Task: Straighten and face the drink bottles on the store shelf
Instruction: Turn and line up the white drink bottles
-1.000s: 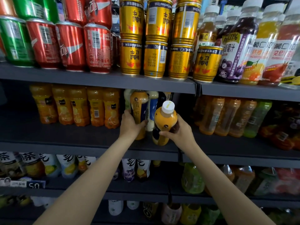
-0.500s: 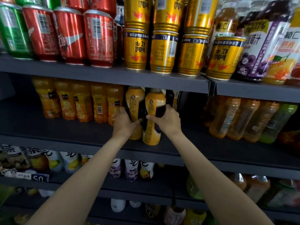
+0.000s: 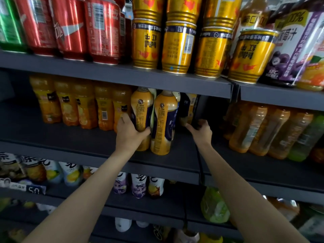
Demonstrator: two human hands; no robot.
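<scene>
Right hand [image 3: 201, 131] now off front yellow bottle [image 3: 163, 123], gripping rear bottle [image 3: 188, 109], left hand [image 3: 129, 134] holding neighbouring bottle [image 3: 142, 111]

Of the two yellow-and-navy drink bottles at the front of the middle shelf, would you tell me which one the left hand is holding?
The left one: the left hand grips its lower body, while its neighbour stands untouched.
</scene>
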